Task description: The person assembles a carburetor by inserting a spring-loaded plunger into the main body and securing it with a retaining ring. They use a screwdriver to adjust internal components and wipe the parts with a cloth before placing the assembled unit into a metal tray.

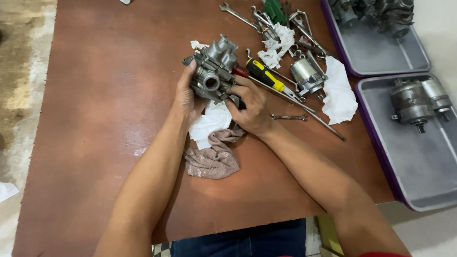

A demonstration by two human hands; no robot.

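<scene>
Counter [95, 143] of reddish-brown board fills most of what we see, and on it we work over a grey metal carburetor [214, 71], held up just above the surface near the middle. Our left hand [188, 95] wraps around its left side, fingers closed on the body. Our right hand [252, 107] closes against its lower right side, gripping it from there; a small dark part sits under the fingers, and we cannot tell what it is.

Two grey trays with purple rims stand at the right. The nearer tray [419, 176] holds a cylindrical metal motor part [419, 100]. The farther tray [381, 57] holds more metal assemblies at its top edge.

Beneath our hands lie a beige rag [212, 159] and white paper [209, 121]. Just right of the carburetor lies a screwdriver [264, 76] with a black and yellow handle, among wrenches [238, 16] and another metal cylinder [304, 74].
</scene>
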